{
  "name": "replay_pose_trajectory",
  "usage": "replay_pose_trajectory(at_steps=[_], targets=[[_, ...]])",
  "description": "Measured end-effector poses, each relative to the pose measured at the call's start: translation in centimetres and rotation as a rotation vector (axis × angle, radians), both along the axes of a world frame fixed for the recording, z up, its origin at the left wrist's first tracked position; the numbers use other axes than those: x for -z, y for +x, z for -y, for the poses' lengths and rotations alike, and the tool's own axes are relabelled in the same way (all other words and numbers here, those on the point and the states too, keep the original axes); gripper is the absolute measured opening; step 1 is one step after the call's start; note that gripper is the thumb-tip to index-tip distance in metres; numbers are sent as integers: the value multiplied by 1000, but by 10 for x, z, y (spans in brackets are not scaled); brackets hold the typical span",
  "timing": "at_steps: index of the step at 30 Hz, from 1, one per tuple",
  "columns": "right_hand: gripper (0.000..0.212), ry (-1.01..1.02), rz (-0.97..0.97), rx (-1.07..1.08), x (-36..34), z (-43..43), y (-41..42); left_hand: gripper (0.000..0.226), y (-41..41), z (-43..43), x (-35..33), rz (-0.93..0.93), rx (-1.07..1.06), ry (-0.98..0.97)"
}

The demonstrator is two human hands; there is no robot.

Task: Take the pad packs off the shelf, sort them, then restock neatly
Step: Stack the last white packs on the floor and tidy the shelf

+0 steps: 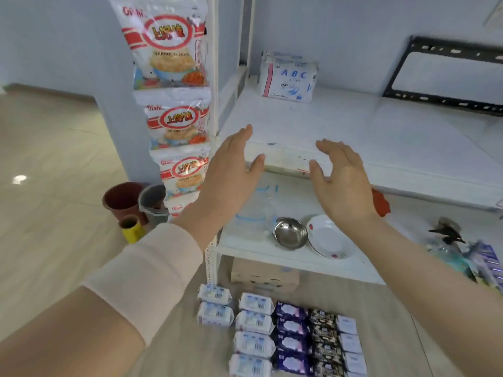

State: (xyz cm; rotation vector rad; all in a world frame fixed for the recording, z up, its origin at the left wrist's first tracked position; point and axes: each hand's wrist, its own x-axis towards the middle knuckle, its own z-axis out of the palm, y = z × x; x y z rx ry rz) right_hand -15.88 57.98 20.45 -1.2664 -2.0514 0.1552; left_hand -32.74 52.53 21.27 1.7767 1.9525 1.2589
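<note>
One white pad pack point(288, 77) with blue "ABC" lettering stands upright at the back left of the white upper shelf point(353, 131). On the floor below lie sorted rows of pad packs: white-blue ones point(253, 322), dark purple ones point(291, 336) and black patterned ones point(324, 341). My left hand point(231, 164) and my right hand point(340, 178) hover in front of the shelf's front edge, palms facing each other, fingers straight or relaxed. Neither hand holds anything.
A strip of snack bags point(174, 104) hangs on the shelf's left post. The lower shelf holds a steel bowl point(290, 232), a white dish point(326, 238) and a clear container point(251, 221). Pots point(123, 200) stand on the floor at left. A black metal bracket point(446, 74) leans at the back right.
</note>
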Motion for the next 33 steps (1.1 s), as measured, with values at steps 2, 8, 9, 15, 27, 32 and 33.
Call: replay_pose_trajectory(at_steps=[2,8,9,15,27,32,33], targets=[[42,1,-3,-30,22,23,0,54,0,22,20,5,3,-22],[45,-107,-20,-42,81,78,-11,53,-13,75,74,53,6,-168],[45,-126,-20,-44,90,83,-16,52,-17,81,82,59,5,-187],[42,-232,37,-56,153,96,-50,53,-56,94,145,-7,-24,-273],[43,-453,257,-84,328,89,-104,56,-121,86,316,-308,82,-521],[41,-489,409,-121,432,67,-100,58,-124,76,428,-423,154,-621],[41,-495,432,-144,459,62,-99,58,-124,74,453,-441,167,-644]])
